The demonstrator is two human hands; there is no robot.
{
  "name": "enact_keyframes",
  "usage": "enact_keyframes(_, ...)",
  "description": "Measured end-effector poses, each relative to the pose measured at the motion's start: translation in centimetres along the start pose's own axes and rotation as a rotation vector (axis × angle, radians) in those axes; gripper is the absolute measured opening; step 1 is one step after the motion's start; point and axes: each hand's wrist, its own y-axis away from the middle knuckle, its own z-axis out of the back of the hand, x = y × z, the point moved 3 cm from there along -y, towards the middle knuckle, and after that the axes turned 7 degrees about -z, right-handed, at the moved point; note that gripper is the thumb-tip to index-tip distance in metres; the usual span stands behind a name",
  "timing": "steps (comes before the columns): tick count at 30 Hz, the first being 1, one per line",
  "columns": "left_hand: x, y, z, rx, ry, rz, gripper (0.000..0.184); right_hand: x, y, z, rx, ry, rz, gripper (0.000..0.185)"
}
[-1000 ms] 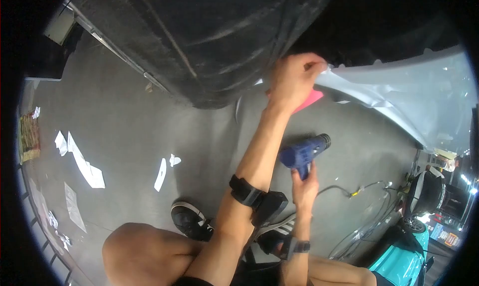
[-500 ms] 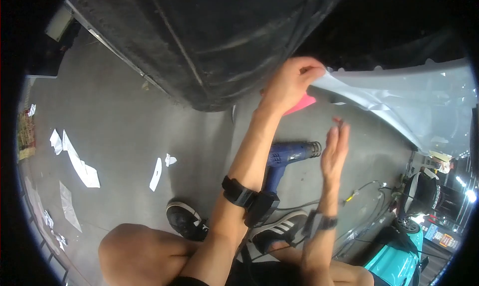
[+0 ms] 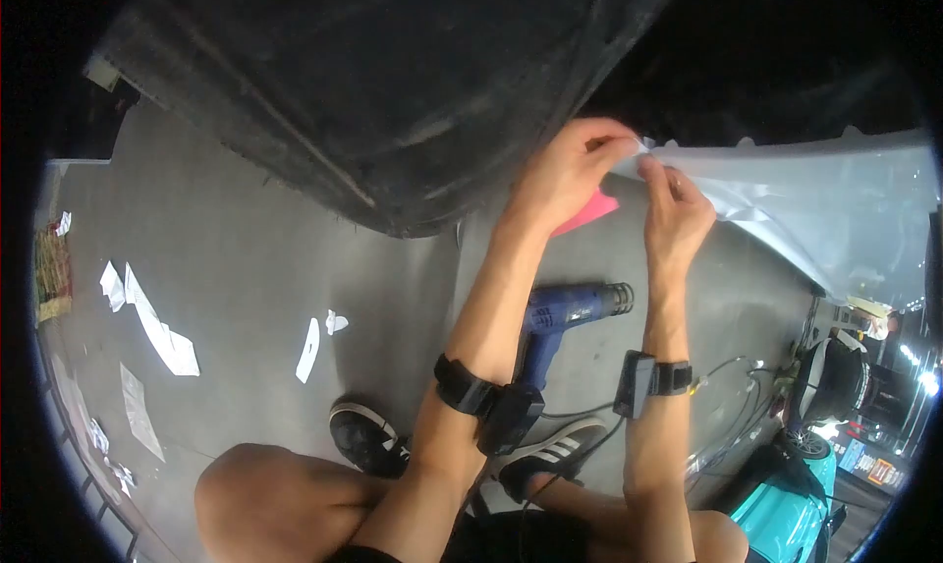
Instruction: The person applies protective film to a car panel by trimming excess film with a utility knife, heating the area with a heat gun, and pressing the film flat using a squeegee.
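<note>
My left hand (image 3: 575, 175) pinches the narrow end of a wrinkled whitish film (image 3: 751, 204) between thumb and fingers. Close to its right, my right hand (image 3: 680, 214) is also closed on the edge of that film. From there the film widens toward a pale, glossy car panel (image 3: 855, 204). A pink flat piece (image 3: 589, 212) sticks out below my left palm; I cannot tell whether the hidden fingers hold it. Beneath my hands, a blue heat gun (image 3: 565, 312) is near my shoe, its metal nozzle facing right.
A dark, scuffed panel (image 3: 373, 121) hangs overhead on the left. White scraps (image 3: 162, 332) lie on the grey floor (image 3: 246, 229). A cable (image 3: 580, 411) runs past my shoes (image 3: 550, 455). A turquoise car (image 3: 786, 509) stands at the lower right.
My right hand has moved up from beside the heat gun and closed on the film's edge. My left hand keeps its pinch in nearly the same place.
</note>
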Motion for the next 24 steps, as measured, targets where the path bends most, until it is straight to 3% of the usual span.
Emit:
enact_keyframes(2,0.4,0.0,-0.1,-0.007,0.001,0.041,0.024,-0.1,-0.1,-0.3,-0.007,-0.001,-0.002,0.027)
enact_keyframes(4,0.7,-0.3,-0.1,-0.039,-0.077,-0.12,0.025,-0.1,-0.1,-0.7,-0.017,0.002,-0.006,0.028)
enact_keyframes(16,-0.3,-1.8,-0.2,0.037,-0.077,-0.106,0.026,1.8,1.4,-3.2,-0.204,-0.286,-0.159,0.034)
enact_keyframes(19,-0.2,-2.2,-0.2,0.083,-0.081,-0.067,0.027,1.9,1.6,-2.6,-0.168,-0.287,-0.216,0.034)
enact_keyframes(22,-0.1,-1.9,-0.5,0.087,-0.061,-0.032,0.026,1.0,2.1,-2.0,-0.066,-0.251,-0.078,0.033)
enact_keyframes(24,-0.6,-1.6,-0.5,0.054,-0.125,0.016,0.027,0.5,4.0,-1.0,0.12,0.009,0.005,0.03)
